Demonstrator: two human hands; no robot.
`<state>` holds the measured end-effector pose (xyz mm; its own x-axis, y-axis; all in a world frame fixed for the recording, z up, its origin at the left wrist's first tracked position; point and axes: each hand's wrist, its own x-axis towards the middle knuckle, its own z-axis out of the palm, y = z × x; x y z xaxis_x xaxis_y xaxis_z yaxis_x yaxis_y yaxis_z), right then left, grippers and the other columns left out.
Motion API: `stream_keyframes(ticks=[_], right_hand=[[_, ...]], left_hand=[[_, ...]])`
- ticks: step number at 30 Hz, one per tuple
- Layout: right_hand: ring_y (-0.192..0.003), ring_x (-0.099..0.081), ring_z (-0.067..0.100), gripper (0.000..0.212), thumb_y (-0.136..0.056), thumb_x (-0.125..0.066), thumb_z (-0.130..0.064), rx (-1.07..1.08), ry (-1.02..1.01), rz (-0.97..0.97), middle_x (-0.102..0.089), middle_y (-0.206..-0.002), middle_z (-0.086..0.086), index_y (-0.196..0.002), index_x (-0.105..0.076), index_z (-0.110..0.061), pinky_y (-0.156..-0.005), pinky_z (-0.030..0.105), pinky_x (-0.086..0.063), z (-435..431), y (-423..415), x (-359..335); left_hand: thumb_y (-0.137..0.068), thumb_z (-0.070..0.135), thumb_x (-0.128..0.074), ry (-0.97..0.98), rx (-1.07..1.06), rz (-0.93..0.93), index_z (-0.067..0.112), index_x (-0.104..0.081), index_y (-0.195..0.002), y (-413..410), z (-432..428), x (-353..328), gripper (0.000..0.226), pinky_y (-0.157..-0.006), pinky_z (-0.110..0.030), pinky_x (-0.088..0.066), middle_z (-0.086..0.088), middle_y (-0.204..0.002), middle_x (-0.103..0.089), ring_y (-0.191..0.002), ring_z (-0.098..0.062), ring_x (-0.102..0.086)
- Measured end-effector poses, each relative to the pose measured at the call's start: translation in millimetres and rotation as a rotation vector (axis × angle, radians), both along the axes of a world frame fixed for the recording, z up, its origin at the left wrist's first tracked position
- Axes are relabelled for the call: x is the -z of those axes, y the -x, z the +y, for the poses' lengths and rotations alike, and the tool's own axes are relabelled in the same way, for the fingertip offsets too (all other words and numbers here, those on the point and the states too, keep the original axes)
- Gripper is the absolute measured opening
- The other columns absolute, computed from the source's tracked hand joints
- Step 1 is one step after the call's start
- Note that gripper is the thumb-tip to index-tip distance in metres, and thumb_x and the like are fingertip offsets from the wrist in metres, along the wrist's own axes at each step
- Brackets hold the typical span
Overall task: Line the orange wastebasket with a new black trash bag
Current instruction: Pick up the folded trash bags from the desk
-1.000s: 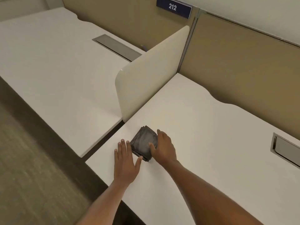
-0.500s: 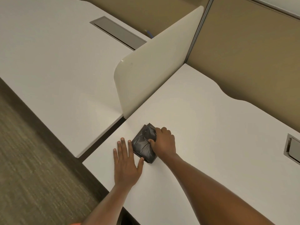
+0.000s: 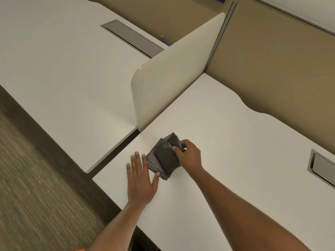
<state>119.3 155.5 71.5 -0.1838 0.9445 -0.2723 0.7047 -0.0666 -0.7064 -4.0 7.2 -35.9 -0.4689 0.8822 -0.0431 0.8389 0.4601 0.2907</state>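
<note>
Overhead, two white counters [image 3: 226,142] meet at a cream divider panel [image 3: 174,69], backed by tan partition walls [image 3: 281,60] over grey-green carpet [image 3: 27,187]. Near the counter's front corner lies a stack of folded black trash bags [image 3: 164,158]; the right hand [image 3: 188,154] fingers pinch its top bag, the left hand [image 3: 140,180] lies flat, fingers spread, thumb touching the stack.

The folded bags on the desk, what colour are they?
Black, slightly shiny folded bags, seen in the head view.
</note>
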Motion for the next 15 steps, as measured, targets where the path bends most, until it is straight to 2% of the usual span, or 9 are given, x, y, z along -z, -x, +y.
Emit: stream_keyframes(ticks=[3,5,8,11,13,15], right_hand=[[-0.085,-0.066,0.018,0.016,-0.090,-0.068,-0.033,0.094,0.036,0.109,-0.069,-0.087,-0.005,-0.095,-0.065,-0.017,-0.076,0.034,-0.057,-10,-9,-11],[-0.087,-0.067,0.019,0.016,-0.091,-0.068,-0.033,0.161,0.059,0.191,-0.070,-0.089,-0.003,-0.096,-0.066,-0.018,-0.078,0.038,-0.060,-18,-14,-20],[-0.091,-0.070,0.020,0.015,-0.091,-0.069,-0.031,0.251,0.114,0.316,-0.072,-0.094,-0.001,-0.098,-0.066,-0.018,-0.081,0.041,-0.062,-36,-19,-35],[-0.093,-0.073,0.023,0.019,-0.092,-0.070,-0.028,0.308,0.172,0.443,-0.075,-0.100,0.005,-0.104,-0.065,-0.015,-0.077,0.038,-0.063,-59,-23,-50],[-0.091,-0.075,0.021,0.023,-0.092,-0.071,-0.028,0.327,0.197,0.507,-0.076,-0.102,0.007,-0.109,-0.064,-0.013,-0.071,0.031,-0.062,-75,-27,-61],[-0.086,-0.076,0.018,0.025,-0.091,-0.072,-0.027,0.346,0.222,0.570,-0.077,-0.100,0.006,-0.111,-0.065,-0.013,-0.065,0.026,-0.060,-91,-30,-71]], left_hand=[[-0.099,0.054,-0.032,-0.028,0.001,-0.068,0.008,-0.014,-0.161,1,-1,-11,0.079,-0.123,-0.056,-0.020,-0.018,-0.169,-0.006,-0.156,-0.034,-0.005],[-0.099,0.051,-0.029,-0.086,-0.017,-0.152,0.009,-0.010,-0.161,0,-2,-23,0.077,-0.125,-0.055,-0.015,-0.017,-0.170,-0.003,-0.157,-0.032,-0.002],[-0.099,0.051,-0.033,-0.221,-0.063,-0.376,0.012,-0.006,-0.162,-7,1,-53,0.078,-0.126,-0.050,-0.015,-0.011,-0.171,-0.003,-0.157,-0.027,-0.002],[-0.097,0.061,-0.042,-0.342,-0.127,-0.695,0.021,-0.009,-0.162,-19,6,-93,0.083,-0.119,-0.046,-0.037,-0.007,-0.168,-0.019,-0.153,-0.025,-0.022],[-0.092,0.063,-0.054,-0.369,-0.209,-0.948,0.025,-0.017,-0.160,-24,7,-117,0.086,-0.105,-0.041,-0.052,-0.006,-0.160,-0.036,-0.140,-0.024,-0.044],[-0.087,0.063,-0.062,-0.330,-0.300,-1.181,0.025,-0.032,-0.154,-25,4,-135,0.083,-0.097,-0.038,-0.057,-0.005,-0.147,-0.052,-0.124,-0.020,-0.058]])
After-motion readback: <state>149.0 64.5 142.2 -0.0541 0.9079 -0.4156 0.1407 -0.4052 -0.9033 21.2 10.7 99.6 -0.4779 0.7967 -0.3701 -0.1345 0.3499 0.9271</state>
